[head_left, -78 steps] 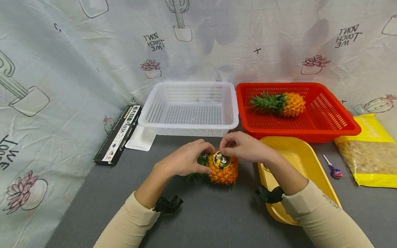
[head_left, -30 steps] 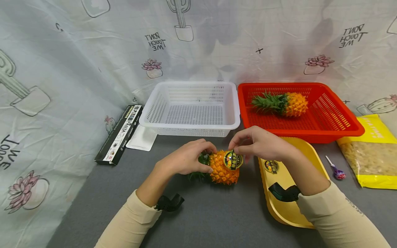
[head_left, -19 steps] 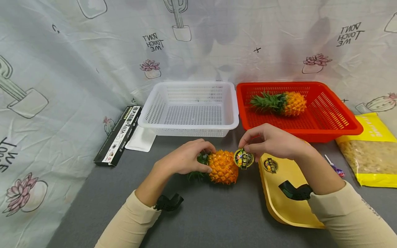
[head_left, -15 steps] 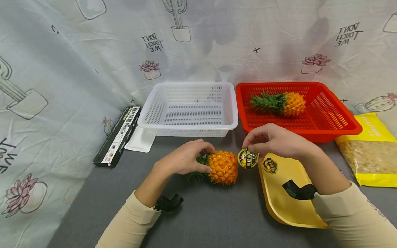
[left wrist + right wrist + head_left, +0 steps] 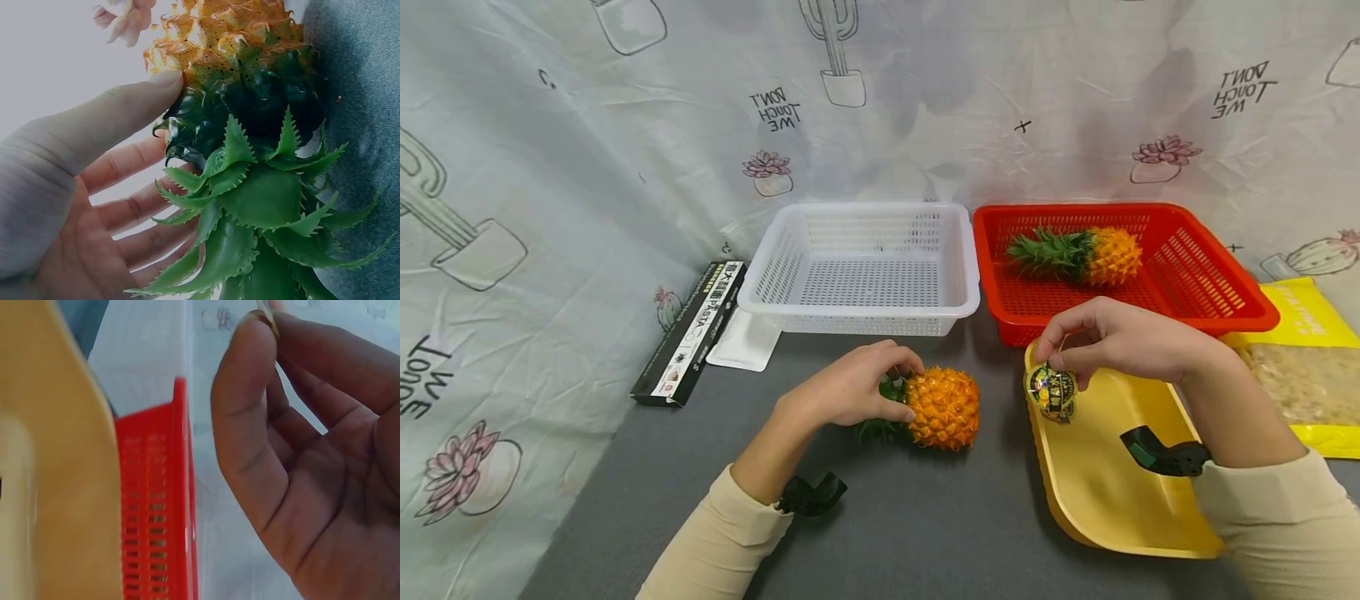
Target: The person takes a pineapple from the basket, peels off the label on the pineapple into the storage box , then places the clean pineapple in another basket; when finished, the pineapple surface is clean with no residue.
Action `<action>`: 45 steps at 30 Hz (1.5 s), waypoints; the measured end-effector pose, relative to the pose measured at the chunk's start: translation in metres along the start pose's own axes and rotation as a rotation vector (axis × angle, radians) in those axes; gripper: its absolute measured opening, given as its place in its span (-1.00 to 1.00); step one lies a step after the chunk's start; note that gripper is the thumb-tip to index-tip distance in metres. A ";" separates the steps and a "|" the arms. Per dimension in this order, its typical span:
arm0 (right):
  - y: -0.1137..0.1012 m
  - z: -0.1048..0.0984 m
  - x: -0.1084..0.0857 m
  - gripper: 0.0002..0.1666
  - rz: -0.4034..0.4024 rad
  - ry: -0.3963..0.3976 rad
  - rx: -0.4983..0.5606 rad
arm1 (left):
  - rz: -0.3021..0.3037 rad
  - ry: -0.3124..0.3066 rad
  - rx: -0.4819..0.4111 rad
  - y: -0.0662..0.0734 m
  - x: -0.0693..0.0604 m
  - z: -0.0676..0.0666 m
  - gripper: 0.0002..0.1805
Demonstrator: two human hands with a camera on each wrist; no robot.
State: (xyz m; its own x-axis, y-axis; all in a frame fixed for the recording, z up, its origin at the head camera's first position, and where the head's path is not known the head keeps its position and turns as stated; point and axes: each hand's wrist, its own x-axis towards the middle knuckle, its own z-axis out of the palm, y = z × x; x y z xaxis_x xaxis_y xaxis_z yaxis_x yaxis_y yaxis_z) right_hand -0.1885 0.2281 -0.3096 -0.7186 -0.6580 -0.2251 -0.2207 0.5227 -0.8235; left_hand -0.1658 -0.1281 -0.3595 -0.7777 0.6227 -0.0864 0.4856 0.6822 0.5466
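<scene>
A small orange pineapple (image 5: 946, 408) lies on its side on the dark table, its green crown (image 5: 262, 200) toward the left. My left hand (image 5: 850, 385) grips it where crown and fruit meet; in the left wrist view the thumb presses the fruit's green-black base. A round black and gold sticker (image 5: 1049, 390) hangs pinched between the thumb and forefinger of my right hand (image 5: 1123, 343), over the left far end of the yellow tray (image 5: 1138, 508). The right wrist view shows only the sticker's thin edge at the fingertips. Behind it, a second sticker in the tray is mostly hidden.
Behind the hands stand a white basket (image 5: 865, 321) and a red basket (image 5: 1217, 304), which holds another pineapple (image 5: 1112, 257). A black pasta box (image 5: 688, 333) and a white packet (image 5: 745, 340) lie left. At the right is a yellow bag (image 5: 1273, 383), partly behind my right arm.
My right hand has peeled the sticker away from the pineapple and carried it right, over the yellow tray. The left hand keeps its grip on the pineapple.
</scene>
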 end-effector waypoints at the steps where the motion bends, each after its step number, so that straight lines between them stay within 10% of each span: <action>1: 0.003 -0.001 -0.001 -0.87 0.001 -0.005 -0.004 | 0.000 0.000 0.000 0.000 0.000 0.000 -0.44; 20: 0.053 -0.010 -0.012 -0.83 0.229 -0.034 -0.080 | 0.000 -0.002 -0.005 0.000 0.000 0.002 -0.45; 45: 0.068 -0.002 -0.001 -0.81 0.287 0.019 -0.382 | 0.009 0.002 -0.019 -0.002 0.001 0.000 -0.44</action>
State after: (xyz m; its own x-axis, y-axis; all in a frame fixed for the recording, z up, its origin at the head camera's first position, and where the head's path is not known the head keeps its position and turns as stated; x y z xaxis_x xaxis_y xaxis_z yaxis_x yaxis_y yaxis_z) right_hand -0.2041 0.2654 -0.3645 -0.7971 -0.4496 -0.4031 -0.2356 0.8462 -0.4779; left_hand -0.1675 -0.1283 -0.3610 -0.7742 0.6280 -0.0791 0.4849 0.6688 0.5636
